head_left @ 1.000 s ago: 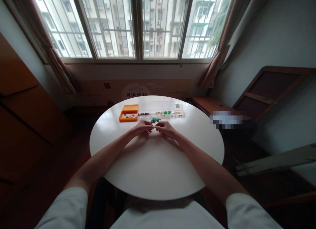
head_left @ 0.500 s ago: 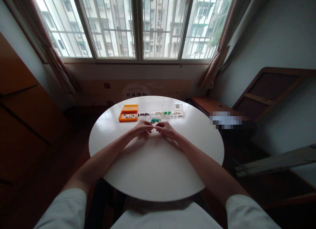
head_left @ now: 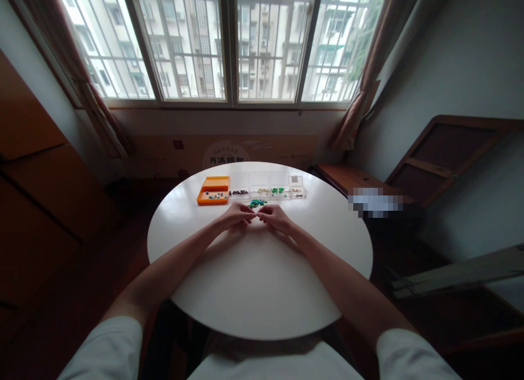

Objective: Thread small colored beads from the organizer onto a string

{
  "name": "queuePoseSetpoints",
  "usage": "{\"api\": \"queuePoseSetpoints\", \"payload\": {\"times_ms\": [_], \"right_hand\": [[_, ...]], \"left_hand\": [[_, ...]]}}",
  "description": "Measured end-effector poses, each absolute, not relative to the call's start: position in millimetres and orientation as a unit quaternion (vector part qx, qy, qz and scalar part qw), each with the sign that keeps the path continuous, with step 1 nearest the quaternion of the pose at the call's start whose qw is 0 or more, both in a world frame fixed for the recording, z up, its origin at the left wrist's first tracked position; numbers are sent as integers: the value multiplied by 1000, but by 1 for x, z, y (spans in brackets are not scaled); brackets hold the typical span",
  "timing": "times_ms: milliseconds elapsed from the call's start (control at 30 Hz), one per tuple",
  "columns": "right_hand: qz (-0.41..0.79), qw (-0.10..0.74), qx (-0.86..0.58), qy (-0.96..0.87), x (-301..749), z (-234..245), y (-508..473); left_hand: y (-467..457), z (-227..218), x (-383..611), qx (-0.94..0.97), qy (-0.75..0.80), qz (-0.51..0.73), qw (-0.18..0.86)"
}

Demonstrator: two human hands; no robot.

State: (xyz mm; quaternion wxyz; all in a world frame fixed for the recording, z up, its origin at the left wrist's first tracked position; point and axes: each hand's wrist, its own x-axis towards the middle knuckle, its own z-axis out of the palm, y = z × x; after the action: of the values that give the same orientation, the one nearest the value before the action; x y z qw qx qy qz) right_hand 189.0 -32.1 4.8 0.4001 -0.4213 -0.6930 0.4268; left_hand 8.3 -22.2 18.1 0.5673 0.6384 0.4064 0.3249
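Note:
My left hand (head_left: 239, 215) and my right hand (head_left: 275, 216) meet fingertip to fingertip over the round white table (head_left: 254, 281). Both are closed in a pinch, and whatever lies between the fingertips is too small to make out. Just beyond them is a little heap of green pieces (head_left: 257, 203). Behind the left hand stands an open orange box (head_left: 213, 201) with small blue pieces in it. Clear plastic boxes (head_left: 262, 179) with open lids line up to its right, holding small dark brown, pale yellow and green pieces. A smaller clear box (head_left: 301, 191) at the right end holds tiny pieces.
A brown cardboard panel (head_left: 164, 150) leans below the barred window (head_left: 196, 47). To the right of the table are a wooden bench (head_left: 344, 175) and a wood-framed panel (head_left: 442, 150). An orange-brown cabinet (head_left: 33, 194) stands at the left.
The view has tilted up slightly, so everything sits a little lower. Both hands stay pinched together at nearly the same spot in front of the green heap.

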Motion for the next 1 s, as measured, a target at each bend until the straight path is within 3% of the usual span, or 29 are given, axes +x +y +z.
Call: {"api": "queuePoseSetpoints", "payload": {"times_ms": [567,1000], "right_hand": [[434,388,-422,-695,189,8,-34],[475,417,-424,-649,190,5,-32]], "left_hand": [[-23,16,9,648,406,349,542],[-23,10,13,737,351,404,413]]}}
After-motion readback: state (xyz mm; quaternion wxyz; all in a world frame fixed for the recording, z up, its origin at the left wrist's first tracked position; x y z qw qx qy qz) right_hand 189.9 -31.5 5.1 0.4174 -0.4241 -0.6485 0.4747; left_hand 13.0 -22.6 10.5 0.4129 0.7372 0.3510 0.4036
